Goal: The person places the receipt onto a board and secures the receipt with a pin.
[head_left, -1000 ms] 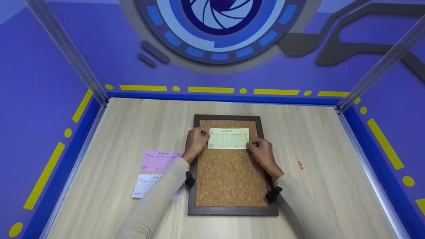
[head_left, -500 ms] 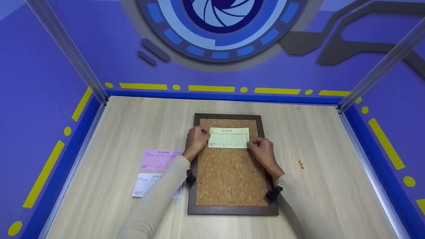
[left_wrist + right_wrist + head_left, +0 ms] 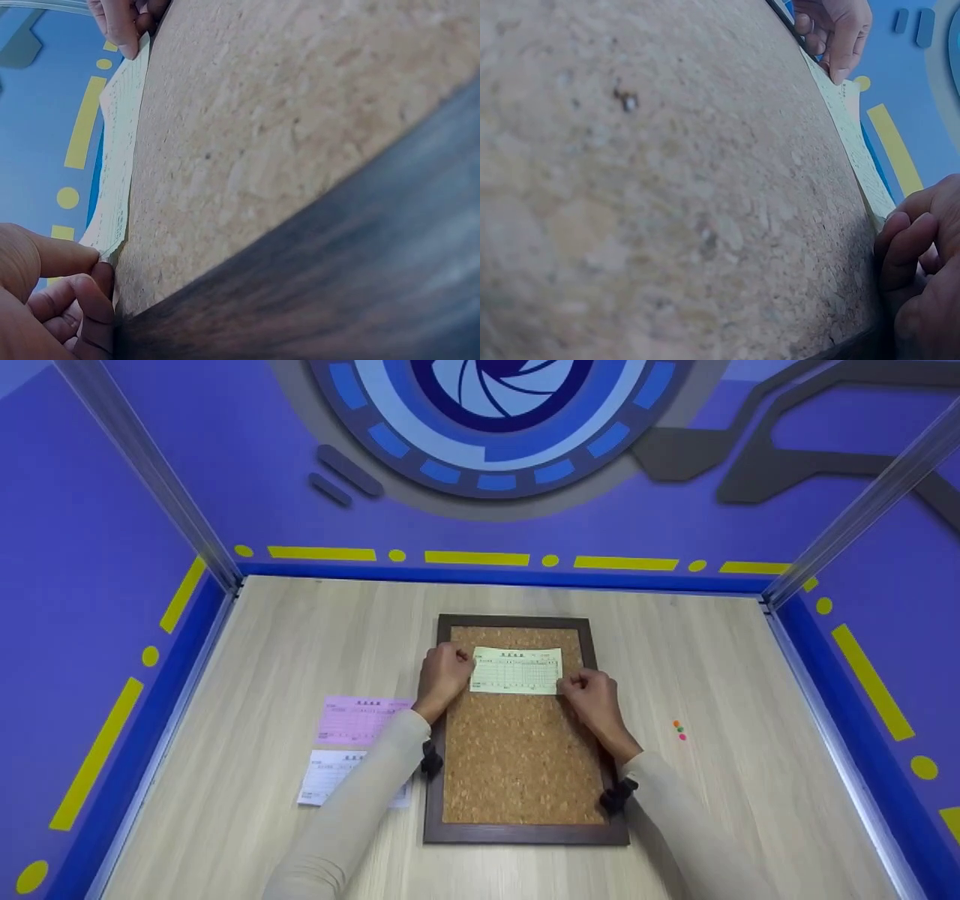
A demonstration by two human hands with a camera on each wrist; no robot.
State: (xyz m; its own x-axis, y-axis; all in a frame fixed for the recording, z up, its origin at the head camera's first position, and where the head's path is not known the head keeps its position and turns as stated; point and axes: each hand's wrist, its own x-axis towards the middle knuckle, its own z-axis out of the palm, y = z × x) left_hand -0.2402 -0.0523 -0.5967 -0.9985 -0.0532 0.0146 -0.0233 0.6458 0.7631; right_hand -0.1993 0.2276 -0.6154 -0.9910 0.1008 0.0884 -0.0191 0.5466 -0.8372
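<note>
A pale green printed form slip lies across the upper part of a cork board with a dark wooden frame. My left hand pinches the slip's left edge between thumb and forefinger. On the other side, my right hand pinches it near the lower right corner. The left wrist view shows the slip bowed slightly, its near corner between thumb and finger. In the right wrist view the fingers of my right hand are curled at the slip's corner, close over the cork.
Left of the board lie a pink form slip and white form slips, partly covered by my left sleeve. Several small coloured pieces lie on the table to the right. Blue-purple panels enclose the table's back and sides.
Both hands keep their pinch on the green slip, which stays in the same place on the board. The head view has shifted very slightly.
</note>
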